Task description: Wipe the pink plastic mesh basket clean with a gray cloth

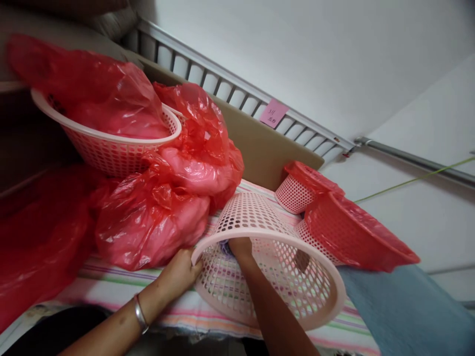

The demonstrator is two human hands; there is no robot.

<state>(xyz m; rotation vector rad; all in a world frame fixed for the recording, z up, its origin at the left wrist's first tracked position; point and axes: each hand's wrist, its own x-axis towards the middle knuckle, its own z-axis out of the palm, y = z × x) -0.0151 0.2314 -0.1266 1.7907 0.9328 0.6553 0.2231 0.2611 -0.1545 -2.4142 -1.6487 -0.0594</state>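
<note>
A pale pink plastic basket [269, 236] with many holes lies tipped on its side, its mouth facing me. My left hand [183, 269] is closed around the left edge of its rim. My right hand [241, 247] reaches deep inside and presses a purple cloth [225, 248] against the inner wall. The fingers of that hand are partly hidden behind the rim and the cloth. Beside my left hand, filled red plastic bags [159, 227] rest on the striped cloth [178, 304].
At the left stands another pink basket [115, 148] lined with a red bag. Two more baskets with red liners [352, 227] stand at the right, by a blue surface [408, 306]. A cardboard panel [260, 148] and a white railing [218, 91] with a pink note [273, 113] run behind.
</note>
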